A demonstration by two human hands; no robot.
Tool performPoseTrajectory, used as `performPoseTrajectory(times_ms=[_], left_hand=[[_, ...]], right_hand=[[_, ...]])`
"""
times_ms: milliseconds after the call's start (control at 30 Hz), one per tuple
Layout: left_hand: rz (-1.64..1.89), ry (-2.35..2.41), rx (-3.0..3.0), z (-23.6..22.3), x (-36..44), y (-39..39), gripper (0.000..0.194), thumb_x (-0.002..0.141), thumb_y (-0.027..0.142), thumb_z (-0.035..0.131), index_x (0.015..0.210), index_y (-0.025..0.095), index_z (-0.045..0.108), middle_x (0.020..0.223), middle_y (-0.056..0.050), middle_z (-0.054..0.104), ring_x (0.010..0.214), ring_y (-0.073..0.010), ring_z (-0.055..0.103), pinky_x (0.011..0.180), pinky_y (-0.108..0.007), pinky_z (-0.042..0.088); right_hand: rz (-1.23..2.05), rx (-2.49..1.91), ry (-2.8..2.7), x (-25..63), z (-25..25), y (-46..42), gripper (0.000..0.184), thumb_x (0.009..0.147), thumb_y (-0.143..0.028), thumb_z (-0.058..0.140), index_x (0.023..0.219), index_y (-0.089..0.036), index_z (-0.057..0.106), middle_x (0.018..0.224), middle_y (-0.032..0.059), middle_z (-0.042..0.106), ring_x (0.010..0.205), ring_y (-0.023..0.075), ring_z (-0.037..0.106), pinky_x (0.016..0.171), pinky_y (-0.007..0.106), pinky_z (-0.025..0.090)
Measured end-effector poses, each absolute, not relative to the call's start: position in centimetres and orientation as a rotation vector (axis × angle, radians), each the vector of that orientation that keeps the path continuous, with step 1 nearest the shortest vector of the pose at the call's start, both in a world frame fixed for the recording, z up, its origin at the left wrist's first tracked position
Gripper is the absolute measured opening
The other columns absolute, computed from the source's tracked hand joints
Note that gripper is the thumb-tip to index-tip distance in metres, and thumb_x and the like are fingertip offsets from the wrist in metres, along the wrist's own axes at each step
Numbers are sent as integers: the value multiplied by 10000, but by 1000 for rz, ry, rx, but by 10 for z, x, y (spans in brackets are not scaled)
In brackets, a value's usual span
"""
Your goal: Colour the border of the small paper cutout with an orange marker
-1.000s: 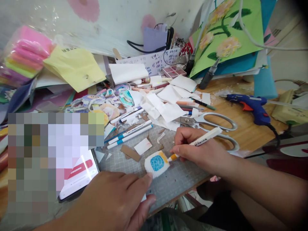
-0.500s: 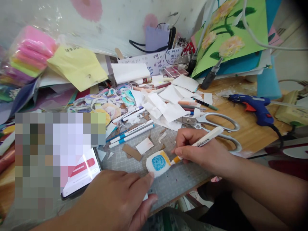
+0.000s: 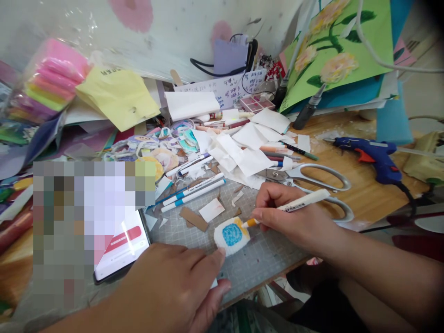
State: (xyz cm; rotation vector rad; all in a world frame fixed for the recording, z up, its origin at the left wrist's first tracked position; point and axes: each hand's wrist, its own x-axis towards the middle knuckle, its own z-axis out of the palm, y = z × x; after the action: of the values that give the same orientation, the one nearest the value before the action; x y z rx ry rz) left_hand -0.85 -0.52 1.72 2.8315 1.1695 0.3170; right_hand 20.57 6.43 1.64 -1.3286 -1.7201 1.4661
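One small white piece [image 3: 231,235], rough-surfaced and squarish with rounded corners, is marked with a mottled blue patch and an orange-yellow edge; it is laid on a grey gridded mat [image 3: 256,270], between the two hands. Its near edge is touched by the index finger of the left hand [image 3: 180,277], whose thumb is held apart; whether anything is gripped below cannot be told. A slim white marker [image 3: 305,200] with an orange collar is pinched in the right hand [image 3: 286,219], its tip set at the coloured edge. Pink, yellow and purple slabs [image 3: 57,76] are enclosed in a glossy clear bag [image 3: 25,87]; pinkish blocks are seen in a shallow compartmented case [image 3: 257,103].
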Motion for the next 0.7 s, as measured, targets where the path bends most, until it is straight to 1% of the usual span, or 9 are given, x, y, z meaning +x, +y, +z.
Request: performPoseTrajectory(times_ms=[100,167,267,400,500,700], left_hand=[[287,1177,2835,19,-8,-5,333,907,287,314,863,199,633,643,-10,705,454,-169,624,414,-268,483],[330,1175,2848,17,-8,-5,334,910,288,306,894,201,627,650,-9,706,452,-166,621,415,-265,480],[404,1167,2862,12,-10,-7,335,912,296,290,881,205,611,639,-6,699,436,-160,610,416,-259,475],[400,1165,2846,9,-11,-6,310,906,289,305,916,202,602,639,0,694,443,-166,615,416,-271,476],[372,1173,2843,11,-9,-5,306,908,290,317,940,203,608,640,2,696,458,-171,625,421,-274,479],[296,1187,2834,17,-9,-6,326,907,287,319,908,195,631,648,-17,699,459,-179,622,425,-283,488]], right_hand=[[1480,-1322,-1730,206,16,64,153,676,-214,563,554,-206,471,500,-42,528,485,107,442,457,214,331],[1484,-1310,-1728,207,16,64,154,675,-211,560,551,-205,468,496,-46,523,483,103,434,460,212,331],[1503,-1293,-1729,208,16,63,151,678,-207,559,556,-203,471,495,-50,518,480,100,425,454,209,322],[1515,-1283,-1735,209,16,63,153,678,-195,561,553,-199,473,495,-53,509,484,97,420,453,208,315],[1525,-1281,-1739,209,16,63,152,674,-195,560,551,-199,471,496,-52,509,489,101,427,462,213,325],[1522,-1282,-1757,210,17,60,150,681,-185,567,561,-199,479,505,-53,505,491,100,422,456,211,314]])
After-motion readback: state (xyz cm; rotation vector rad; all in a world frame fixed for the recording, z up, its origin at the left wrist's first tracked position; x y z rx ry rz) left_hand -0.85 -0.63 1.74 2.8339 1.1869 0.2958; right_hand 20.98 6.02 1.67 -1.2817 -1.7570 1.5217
